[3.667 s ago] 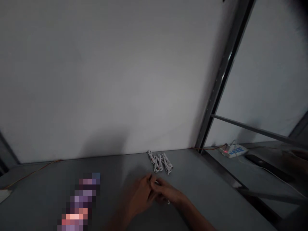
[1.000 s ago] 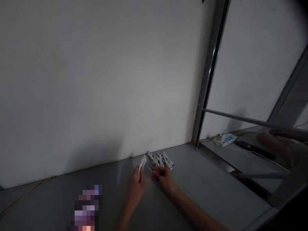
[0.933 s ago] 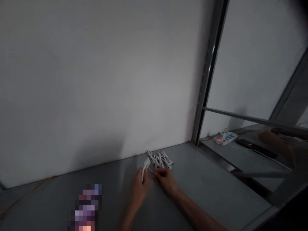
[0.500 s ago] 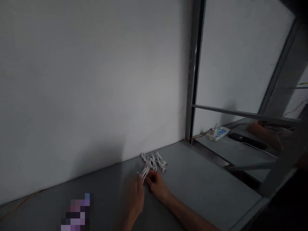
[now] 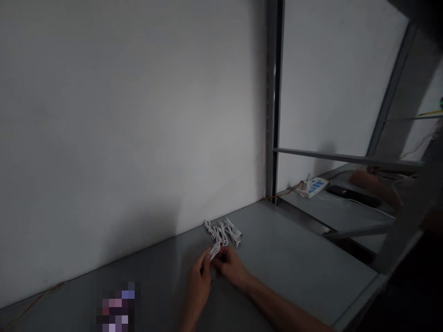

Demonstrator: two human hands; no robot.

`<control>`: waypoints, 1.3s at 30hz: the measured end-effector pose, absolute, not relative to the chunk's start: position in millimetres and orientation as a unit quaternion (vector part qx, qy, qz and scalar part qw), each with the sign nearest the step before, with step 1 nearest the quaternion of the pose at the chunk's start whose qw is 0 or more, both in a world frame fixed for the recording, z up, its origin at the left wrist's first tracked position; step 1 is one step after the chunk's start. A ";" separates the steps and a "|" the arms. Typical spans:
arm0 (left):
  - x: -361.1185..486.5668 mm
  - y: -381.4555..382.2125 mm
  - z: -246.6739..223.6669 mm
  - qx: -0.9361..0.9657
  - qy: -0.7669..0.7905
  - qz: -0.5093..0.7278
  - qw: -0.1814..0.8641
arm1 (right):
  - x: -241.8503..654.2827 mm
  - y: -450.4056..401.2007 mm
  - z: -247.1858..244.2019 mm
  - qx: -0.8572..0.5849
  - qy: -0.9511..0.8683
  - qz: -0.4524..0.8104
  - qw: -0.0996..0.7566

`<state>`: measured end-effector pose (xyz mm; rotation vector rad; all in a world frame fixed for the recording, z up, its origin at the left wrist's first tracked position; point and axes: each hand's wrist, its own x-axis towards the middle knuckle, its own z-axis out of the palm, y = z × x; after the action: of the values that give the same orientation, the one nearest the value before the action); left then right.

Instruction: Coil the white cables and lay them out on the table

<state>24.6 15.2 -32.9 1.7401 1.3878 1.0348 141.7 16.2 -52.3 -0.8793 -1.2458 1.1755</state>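
Note:
A folded bundle of white cable is between my hands, low over the grey tabletop. My left hand pinches it between thumb and fingers from the left side. At the bundle's right edge my right hand has its fingers curled closed; its fingertips are partly hidden, and they seem to grip the lower part of the same cable. Just beyond my hands, several more white cable bundles lie side by side near the wall.
A white wall rises behind the table. To the right stands a metal shelf post. Past it are a power strip with a plug, a black phone-like slab and another person's arm. A pixelated patch covers something at lower left.
My left hand has turned and shifted slightly right, and the held cable bundle now leans more to the right. My right hand stays close against it. The whole view has shifted a little.

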 end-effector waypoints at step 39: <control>10.0 19.7 -38.5 0.779 0.441 0.291 0.339 | 155.8 22.1 -67.0 -0.492 -0.428 0.592 0.474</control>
<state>10.0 19.7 -38.5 2.0283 1.1476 0.7575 155.8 22.1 -67.0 -1.2028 -1.0483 1.4484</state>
